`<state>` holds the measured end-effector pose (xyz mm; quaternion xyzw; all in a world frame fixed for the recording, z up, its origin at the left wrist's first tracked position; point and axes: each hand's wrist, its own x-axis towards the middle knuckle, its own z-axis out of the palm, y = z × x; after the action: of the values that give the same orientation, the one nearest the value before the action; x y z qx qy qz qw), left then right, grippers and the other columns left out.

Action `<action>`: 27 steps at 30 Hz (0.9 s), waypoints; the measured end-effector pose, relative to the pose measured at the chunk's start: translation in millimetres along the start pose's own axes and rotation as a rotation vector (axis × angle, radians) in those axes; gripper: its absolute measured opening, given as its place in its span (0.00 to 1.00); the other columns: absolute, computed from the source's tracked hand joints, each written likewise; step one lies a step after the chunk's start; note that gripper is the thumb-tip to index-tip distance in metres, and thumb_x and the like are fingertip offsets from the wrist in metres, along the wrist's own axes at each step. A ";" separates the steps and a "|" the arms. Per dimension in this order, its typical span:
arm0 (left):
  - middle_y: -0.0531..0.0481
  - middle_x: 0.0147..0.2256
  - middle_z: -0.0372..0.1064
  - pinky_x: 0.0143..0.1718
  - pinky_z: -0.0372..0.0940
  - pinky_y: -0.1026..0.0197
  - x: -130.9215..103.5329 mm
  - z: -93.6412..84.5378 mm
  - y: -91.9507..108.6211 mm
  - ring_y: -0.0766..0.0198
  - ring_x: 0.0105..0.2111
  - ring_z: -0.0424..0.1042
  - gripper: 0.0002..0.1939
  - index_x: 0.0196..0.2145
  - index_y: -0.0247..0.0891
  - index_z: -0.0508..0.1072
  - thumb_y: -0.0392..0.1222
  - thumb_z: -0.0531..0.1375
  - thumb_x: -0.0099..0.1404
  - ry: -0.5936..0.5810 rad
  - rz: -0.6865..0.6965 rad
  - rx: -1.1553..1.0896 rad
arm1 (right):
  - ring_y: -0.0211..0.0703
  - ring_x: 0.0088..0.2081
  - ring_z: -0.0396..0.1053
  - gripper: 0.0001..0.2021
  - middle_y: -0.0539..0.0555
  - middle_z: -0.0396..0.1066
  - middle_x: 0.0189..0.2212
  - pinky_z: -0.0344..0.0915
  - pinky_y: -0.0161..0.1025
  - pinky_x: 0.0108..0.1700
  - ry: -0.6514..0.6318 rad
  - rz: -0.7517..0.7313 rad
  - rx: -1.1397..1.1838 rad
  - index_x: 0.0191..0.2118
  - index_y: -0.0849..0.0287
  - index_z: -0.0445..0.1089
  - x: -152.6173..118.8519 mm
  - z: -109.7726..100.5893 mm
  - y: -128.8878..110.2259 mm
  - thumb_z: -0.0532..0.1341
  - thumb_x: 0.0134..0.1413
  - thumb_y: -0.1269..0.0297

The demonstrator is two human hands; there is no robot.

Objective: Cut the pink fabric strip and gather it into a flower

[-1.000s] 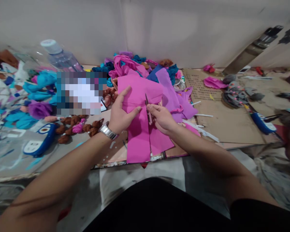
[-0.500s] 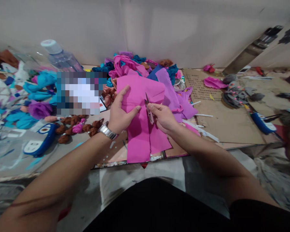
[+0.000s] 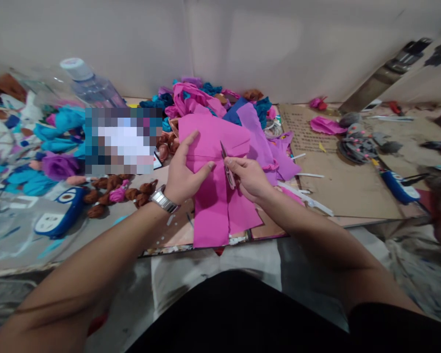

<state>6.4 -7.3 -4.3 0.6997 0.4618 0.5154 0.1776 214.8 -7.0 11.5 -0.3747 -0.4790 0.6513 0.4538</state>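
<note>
Barely shifting since a moment ago: snips (image 3: 228, 169) edging a little farther up the cut, both hands keeping their places. Left hand (image 3: 182, 174) pinching the magenta paper sheet (image 3: 213, 196) at mid-height, thumb on the near face, fingers spread behind. Right hand (image 3: 248, 176) clenched around the snips, blades biting into the sheet just right of the left thumb. Sheet hanging over the near edge of a cardboard-covered work surface (image 3: 338, 181), backed by a plain pale wall (image 3: 242, 44). Crowding the far side, a heap of crepe scraps (image 3: 206, 98); far left, a plastic bottle (image 3: 90, 83). Lying right, scattered tools, too small to identify. Masking the middle left, a pixelated patch.
</note>
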 end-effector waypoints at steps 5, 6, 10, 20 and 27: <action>0.37 0.72 0.60 0.78 0.52 0.37 -1.7 1.9 1.4 0.42 0.73 0.61 0.48 0.72 0.43 0.62 0.66 0.70 0.64 0.017 0.024 0.019 | 0.33 0.19 0.55 0.26 0.43 0.62 0.17 0.54 0.36 0.22 0.028 0.015 0.001 0.29 0.57 0.75 2.1 -0.3 1.3 0.75 0.48 0.37; 0.37 0.72 0.60 0.78 0.52 0.37 -2.3 2.4 1.9 0.42 0.73 0.60 0.48 0.72 0.43 0.61 0.66 0.70 0.64 0.016 0.026 0.022 | 0.33 0.19 0.54 0.26 0.43 0.61 0.17 0.54 0.36 0.22 0.031 0.014 0.001 0.29 0.57 0.74 2.2 0.0 0.6 0.76 0.47 0.37; 0.37 0.73 0.59 0.78 0.51 0.37 -4.1 3.7 2.9 0.42 0.73 0.60 0.48 0.73 0.43 0.62 0.66 0.70 0.64 0.021 0.031 0.035 | 0.32 0.20 0.54 0.26 0.43 0.61 0.18 0.51 0.36 0.22 0.033 -0.009 0.014 0.27 0.57 0.73 1.9 0.4 -3.0 0.77 0.44 0.38; 0.39 0.74 0.57 0.79 0.46 0.37 -4.0 2.2 -3.2 0.41 0.75 0.56 0.50 0.74 0.46 0.60 0.67 0.70 0.63 0.021 0.006 0.024 | 0.32 0.18 0.54 0.25 0.43 0.62 0.16 0.50 0.35 0.20 0.022 0.032 0.028 0.29 0.59 0.75 2.8 -3.3 -1.6 0.78 0.44 0.40; 0.39 0.74 0.56 0.79 0.46 0.37 -2.5 1.1 -1.8 0.41 0.75 0.55 0.50 0.74 0.45 0.60 0.67 0.71 0.62 0.030 0.015 0.036 | 0.30 0.19 0.57 0.30 0.42 0.69 0.22 0.51 0.34 0.20 0.064 0.067 0.121 0.39 0.57 0.72 3.0 0.2 -6.1 0.82 0.36 0.44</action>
<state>6.4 -8.1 -7.4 0.6983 0.4683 0.5189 0.1541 215.1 -3.4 17.3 -0.3831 -0.4115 0.6816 0.4683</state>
